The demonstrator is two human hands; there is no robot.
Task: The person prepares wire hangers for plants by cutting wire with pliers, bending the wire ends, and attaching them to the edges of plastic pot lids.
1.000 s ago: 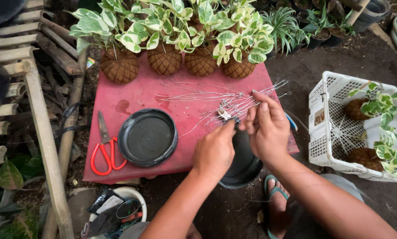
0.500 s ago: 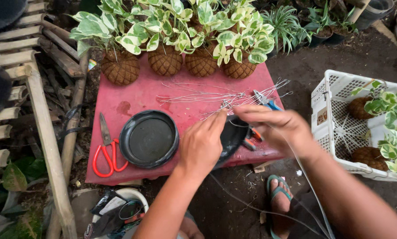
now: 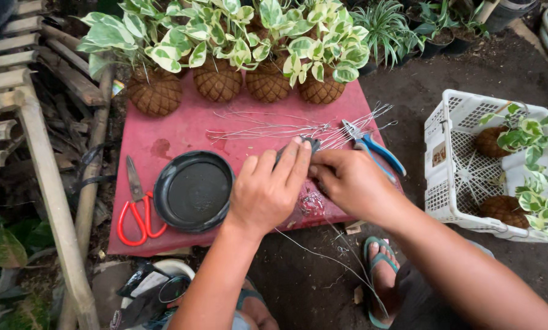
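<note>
Over the front right of a red board [image 3: 182,131], my left hand [image 3: 268,192] and my right hand [image 3: 350,183] meet. Both grip a small black plastic dish [image 3: 311,144]. Only its dark top edge shows above my fingertips; the rest is hidden by my hands. A thin wire [image 3: 338,263] trails from under my hands down toward the ground. A loose bundle of thin wires [image 3: 268,128] lies on the board just beyond my fingers. Blue-handled pliers [image 3: 375,150] lie right of them.
A second black round dish [image 3: 193,190] and red-handled scissors [image 3: 136,211] lie left on the board. Several fibre-wrapped plant balls [image 3: 216,79] line its far edge. A white crate [image 3: 463,153] with more plant balls stands at right. Wooden slats [image 3: 36,140] run at left. My sandalled foot [image 3: 381,275] is below.
The black dish came up from below the board's front edge and now sits between both hands over the board. My right hand moved back left to meet the left hand.
</note>
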